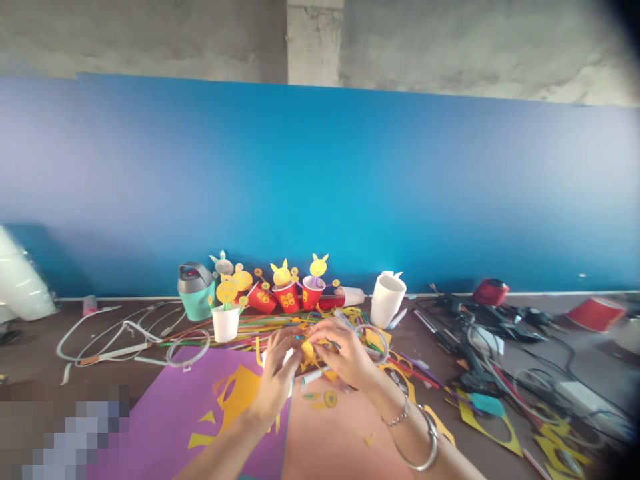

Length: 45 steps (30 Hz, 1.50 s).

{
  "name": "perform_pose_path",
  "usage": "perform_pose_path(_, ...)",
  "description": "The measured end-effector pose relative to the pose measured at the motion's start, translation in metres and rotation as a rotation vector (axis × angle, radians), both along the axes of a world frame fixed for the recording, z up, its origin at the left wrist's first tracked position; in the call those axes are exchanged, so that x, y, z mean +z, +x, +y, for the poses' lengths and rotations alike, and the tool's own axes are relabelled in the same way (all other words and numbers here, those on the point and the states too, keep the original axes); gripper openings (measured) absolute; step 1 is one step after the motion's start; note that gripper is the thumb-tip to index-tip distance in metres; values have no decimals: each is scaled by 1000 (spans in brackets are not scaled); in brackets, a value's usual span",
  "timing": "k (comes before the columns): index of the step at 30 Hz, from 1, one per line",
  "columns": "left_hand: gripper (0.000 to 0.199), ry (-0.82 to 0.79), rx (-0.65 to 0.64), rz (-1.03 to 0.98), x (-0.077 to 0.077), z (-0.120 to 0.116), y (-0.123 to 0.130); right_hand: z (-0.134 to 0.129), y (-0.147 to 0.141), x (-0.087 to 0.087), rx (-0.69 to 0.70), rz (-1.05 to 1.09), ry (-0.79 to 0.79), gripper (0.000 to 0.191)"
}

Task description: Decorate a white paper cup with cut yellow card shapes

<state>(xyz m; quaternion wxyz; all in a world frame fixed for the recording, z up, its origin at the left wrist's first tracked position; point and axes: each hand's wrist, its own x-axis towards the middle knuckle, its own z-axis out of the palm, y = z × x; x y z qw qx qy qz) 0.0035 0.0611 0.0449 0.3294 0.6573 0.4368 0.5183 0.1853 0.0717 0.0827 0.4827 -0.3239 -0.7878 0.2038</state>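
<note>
My left hand (277, 363) is curled round a white paper cup (291, 385), mostly hidden behind the fingers. Close on its right, my right hand (345, 353) bends its thumb and fingers around a small yellow paper disc (307, 351). The fingertips of both hands nearly meet there, and small details between them are blurred. Below the hands, a round yellow cutout with a green mark (330, 399) and small leaf-shaped pieces lie on a peach paper sheet (325, 447). A purple sheet (165, 407) with orange paper scraps (237, 400) extends under my left forearm.
Red paper cups (286, 299) with yellow animal faces line the back, beside a white cup with paper flowers (226, 325). A teal container (196, 293) stands left, a tall white cup (388, 300) right. Tangled black cables (480, 340) and yellow scraps (493, 423) cover the right side.
</note>
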Motion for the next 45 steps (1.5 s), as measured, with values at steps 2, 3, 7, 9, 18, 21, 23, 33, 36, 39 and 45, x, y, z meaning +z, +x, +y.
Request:
perform_pose_path(2,20,-12,-17,9,2,0,0,-2,2,3,7,-45,50,16)
perform_pose_path(3,20,-13,-23,10,3,0,-1,-3,3,4,14,-70,65,19)
perform_pose_path(7,22,-13,-50,20,3,0,-1,-5,1,5,61,-51,21,21)
perform_pose_path(9,24,1,-45,12,3,0,-2,-4,0,4,37,-3,-63,15)
perform_pose_path(18,15,171,46,114,3,-1,0,3,-1,-2,-21,147,-649,7)
perform_pose_path(21,15,170,59,103,3,3,-1,3,-4,-3,7,240,-701,12)
perform_pose_path(23,14,167,139,84,1,5,-3,5,-5,-5,-25,281,-675,14)
perform_pose_path(33,68,-99,404,278,-33,17,-4,18,2,-21,-253,228,-454,15)
perform_pose_path(36,82,-101,366,278,-37,15,4,22,1,-26,-251,299,-538,19)
perform_pose_path(39,85,-8,347,265,-34,8,12,26,2,-30,-252,376,-626,17)
perform_pose_path(45,82,307,355,278,-32,-6,19,28,6,-26,-223,397,-741,14)
